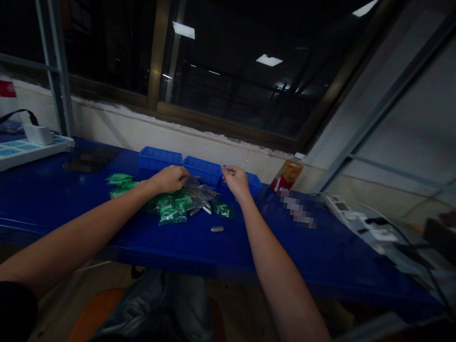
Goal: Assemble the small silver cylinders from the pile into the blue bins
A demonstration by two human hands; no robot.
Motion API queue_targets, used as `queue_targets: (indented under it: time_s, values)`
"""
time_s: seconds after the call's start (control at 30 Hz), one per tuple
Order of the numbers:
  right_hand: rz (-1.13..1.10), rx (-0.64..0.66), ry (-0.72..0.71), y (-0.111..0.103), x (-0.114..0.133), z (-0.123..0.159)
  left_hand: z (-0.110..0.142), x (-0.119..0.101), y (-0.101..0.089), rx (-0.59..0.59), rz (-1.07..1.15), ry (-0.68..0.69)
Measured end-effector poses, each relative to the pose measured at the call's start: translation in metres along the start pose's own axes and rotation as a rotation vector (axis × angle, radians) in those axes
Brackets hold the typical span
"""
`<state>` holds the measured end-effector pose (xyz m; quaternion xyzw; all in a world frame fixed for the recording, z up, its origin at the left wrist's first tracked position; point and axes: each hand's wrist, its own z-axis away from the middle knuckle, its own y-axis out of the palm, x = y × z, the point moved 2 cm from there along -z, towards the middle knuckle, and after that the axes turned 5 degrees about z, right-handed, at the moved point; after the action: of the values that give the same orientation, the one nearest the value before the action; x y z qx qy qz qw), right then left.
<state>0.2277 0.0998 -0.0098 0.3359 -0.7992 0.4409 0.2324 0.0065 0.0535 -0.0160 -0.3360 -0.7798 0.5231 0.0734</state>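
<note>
My left hand [171, 179] is over the pile, its fingers curled together beside a clear plastic bag [203, 191]. What its fingertips hold, if anything, is too dark to make out. My right hand [235, 181] is in front of the right blue bin [254, 184], thumb and fingers pinched; anything between them is too small to name. Small green packets [174, 209] lie heaped below and around my left hand. One green packet [224, 211] lies apart, below my right hand. A small silvery cylinder [217, 229] rests on the blue table nearer to me.
A left blue bin [160, 157] and a middle blue bin [201, 170] stand behind the pile. A drink bottle [287, 174] is at the right. Power strips [13, 155] with cables lie on both sides. A window [244, 54] is behind the table.
</note>
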Motion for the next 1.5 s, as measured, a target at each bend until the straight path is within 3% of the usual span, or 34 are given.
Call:
queue_targets:
  time_s: [0.13,0.37,0.47,0.6,0.73,0.93,1.37,1.5]
  values:
    - [0.078,0.101,-0.124,0.010,0.021,0.014,0.000,-0.013,-0.010,-0.089,0.049,0.027]
    - [-0.152,0.300,-0.252,0.030,0.056,0.038,0.002,-0.027,-0.019,-0.205,0.190,0.023]
    - [-0.241,0.318,-0.200,0.033,0.058,0.040,0.003,-0.025,-0.020,-0.269,0.247,-0.001]
    - [-0.502,0.316,0.028,0.031,0.054,0.036,0.003,-0.019,-0.021,-0.382,0.340,-0.060]
    - [-0.697,0.327,0.137,0.027,0.053,0.034,0.001,-0.012,-0.017,-0.326,0.408,-0.167]
    - [-0.743,0.405,0.162,0.028,0.061,0.042,-0.004,-0.009,-0.010,-0.199,0.444,-0.125]
    - [-0.540,0.377,0.097,0.028,0.057,0.038,-0.006,0.003,-0.007,-0.298,0.573,-0.200]
    - [-0.515,0.360,0.060,0.028,0.059,0.039,-0.006,0.001,-0.006,-0.268,0.677,-0.218]
